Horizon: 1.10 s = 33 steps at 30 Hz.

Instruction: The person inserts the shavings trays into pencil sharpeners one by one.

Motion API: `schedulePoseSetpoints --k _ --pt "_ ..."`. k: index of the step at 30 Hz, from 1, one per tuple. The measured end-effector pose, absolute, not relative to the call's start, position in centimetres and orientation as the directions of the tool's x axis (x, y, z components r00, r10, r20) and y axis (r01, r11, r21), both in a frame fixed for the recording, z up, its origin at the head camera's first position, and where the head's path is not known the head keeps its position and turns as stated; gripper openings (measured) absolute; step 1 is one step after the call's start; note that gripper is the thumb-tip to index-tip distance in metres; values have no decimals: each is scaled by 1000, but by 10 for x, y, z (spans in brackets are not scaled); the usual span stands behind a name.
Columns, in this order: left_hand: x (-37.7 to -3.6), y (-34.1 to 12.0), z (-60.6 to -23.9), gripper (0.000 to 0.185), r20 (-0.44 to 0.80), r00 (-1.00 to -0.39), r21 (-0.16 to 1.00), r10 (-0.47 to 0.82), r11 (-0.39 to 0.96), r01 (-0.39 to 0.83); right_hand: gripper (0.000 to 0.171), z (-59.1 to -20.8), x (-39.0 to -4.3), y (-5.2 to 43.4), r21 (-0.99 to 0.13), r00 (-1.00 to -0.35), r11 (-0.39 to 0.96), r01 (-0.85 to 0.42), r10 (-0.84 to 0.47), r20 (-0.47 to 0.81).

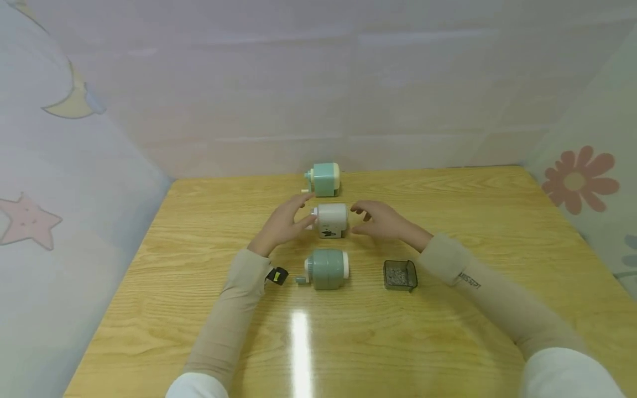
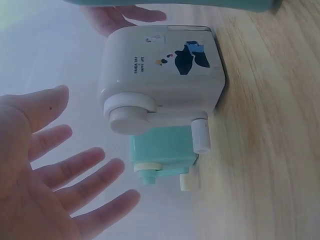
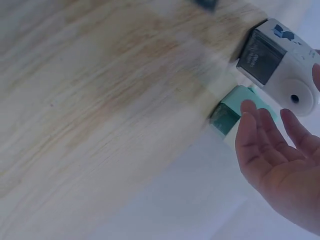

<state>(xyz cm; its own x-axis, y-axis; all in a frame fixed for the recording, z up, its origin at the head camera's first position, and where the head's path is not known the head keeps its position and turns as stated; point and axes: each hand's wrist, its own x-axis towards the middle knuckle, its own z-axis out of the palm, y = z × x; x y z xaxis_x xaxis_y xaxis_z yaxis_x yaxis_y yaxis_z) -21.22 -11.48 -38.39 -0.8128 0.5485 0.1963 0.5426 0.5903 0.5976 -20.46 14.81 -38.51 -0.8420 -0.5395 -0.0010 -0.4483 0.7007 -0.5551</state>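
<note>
A white crank pencil sharpener (image 1: 332, 220) with a panda print stands on the table between both hands. At its crank side my left hand (image 1: 286, 222) is spread, fingers apart; the left wrist view shows a gap between the palm and the white crank handle (image 2: 201, 136). On the other side my right hand (image 1: 380, 219) is held with bent, loose fingers, close to the face with the pencil hole (image 3: 295, 98). Neither hand holds anything. Below the hole, the white sharpener's dark shavings drawer (image 3: 260, 57) is in place.
Behind stands a mint sharpener (image 1: 324, 179); in front, a grey-green sharpener (image 1: 328, 269). A dark see-through drawer (image 1: 400, 275) with shavings lies at the right, near the right sleeve. Walls (image 1: 348, 99) border the wooden table (image 1: 239, 342) at the back and sides.
</note>
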Motion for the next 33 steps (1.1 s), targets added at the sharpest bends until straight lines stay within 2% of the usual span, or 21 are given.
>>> schedulePoseSetpoints --k 12,18,26,33 --pt "-191 -131 -381 60 321 -804 588 501 560 583 60 -379 -179 167 -521 -852 696 -493 -508 128" --pt "-178 -138 -382 62 301 -817 589 492 577 565 64 -377 -168 176 -514 -859 705 -488 -493 140" --pt "-167 -145 -385 66 269 -831 581 487 606 544 87 -372 -153 189 -551 -906 729 -406 -399 139" --pt "-157 -150 -382 69 267 -833 574 485 614 542 84 -372 -143 201 -555 -895 711 -433 -413 169"
